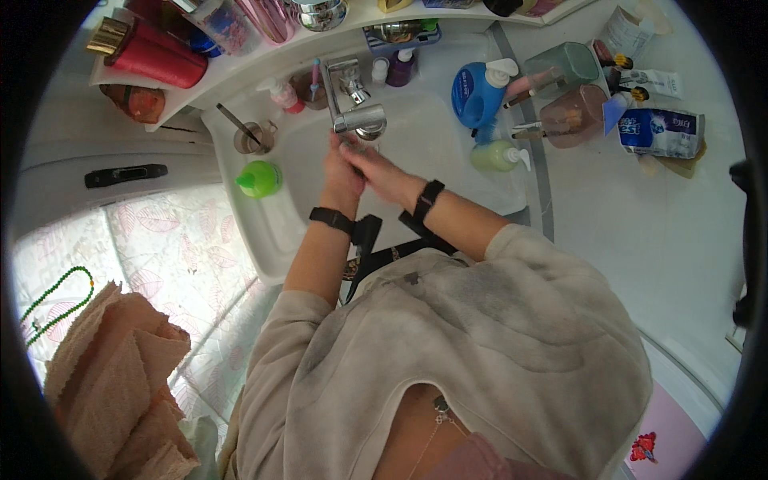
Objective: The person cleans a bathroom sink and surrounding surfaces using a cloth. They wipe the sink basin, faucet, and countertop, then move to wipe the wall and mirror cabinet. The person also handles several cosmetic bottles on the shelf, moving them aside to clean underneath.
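My left hand (340,167) and my right hand (384,172) are pressed together over the white washbasin (300,174), just below the spout of the chrome faucet (360,118). The right hand lies across the left one, its fingers over the left fingers. A dark spot shows between the palms; whether it is shadow or a small object cannot be told. A black strap circles each wrist. Left of my hands, on the basin's rim, stand a green bottle (260,179) and a clear cup (254,138) with a dark-handled stick in it.
A blue pump bottle (477,96) and a pale green pump bottle (495,156) sit at the basin's right side. Cups (573,117) with brushes lie farther right. Above, a white shelf (240,78) carries several cosmetics bottles. A tan towel (120,384) hangs at lower left.
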Demonstrator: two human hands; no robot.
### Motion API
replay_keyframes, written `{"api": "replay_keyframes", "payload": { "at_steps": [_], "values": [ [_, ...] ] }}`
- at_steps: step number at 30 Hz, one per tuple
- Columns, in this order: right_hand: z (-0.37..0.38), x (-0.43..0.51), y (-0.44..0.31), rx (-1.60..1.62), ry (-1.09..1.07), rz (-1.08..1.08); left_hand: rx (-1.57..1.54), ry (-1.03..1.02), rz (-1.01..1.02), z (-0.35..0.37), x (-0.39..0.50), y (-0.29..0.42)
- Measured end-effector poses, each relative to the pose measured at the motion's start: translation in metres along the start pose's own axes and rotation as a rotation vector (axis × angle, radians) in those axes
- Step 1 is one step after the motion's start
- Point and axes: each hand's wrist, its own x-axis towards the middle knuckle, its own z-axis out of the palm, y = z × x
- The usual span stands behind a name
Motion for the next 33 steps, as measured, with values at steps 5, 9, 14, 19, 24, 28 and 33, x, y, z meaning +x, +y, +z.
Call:
{"api": "replay_keyframes", "payload": {
  "at_steps": [5, 9, 14, 19, 24, 28, 33],
  "values": [
    [-0.034, 0.026, -0.006, 0.223, 0.239, 0.218, 0.357, -0.097, 0.191, -0.007, -0.006, -0.045],
    [-0.037, 0.023, 0.000, 0.414, 0.238, 0.197, 1.218, 0.124, 0.459, -0.021, 0.015, -0.035],
    [-0.040, 0.022, -0.019, 0.432, 0.125, 0.127, 0.770, -0.035, 0.254, -0.018, 0.007, -0.024],
    [-0.047, 0.027, -0.030, 0.102, -0.070, 0.231, 0.209, -0.425, -0.233, -0.011, -0.020, -0.001],
    [-0.041, 0.020, -0.031, 0.007, -0.062, 0.240, 0.366, -0.418, -0.293, -0.010, -0.013, 0.009],
    [-0.035, 0.014, -0.039, -0.103, 0.034, 0.266, 0.500, -0.374, -0.405, -0.008, -0.006, 0.017],
    [-0.034, 0.015, -0.038, -0.252, 0.161, 0.410, 0.789, -0.407, -0.402, 0.004, -0.011, 0.026]
  ]
}}
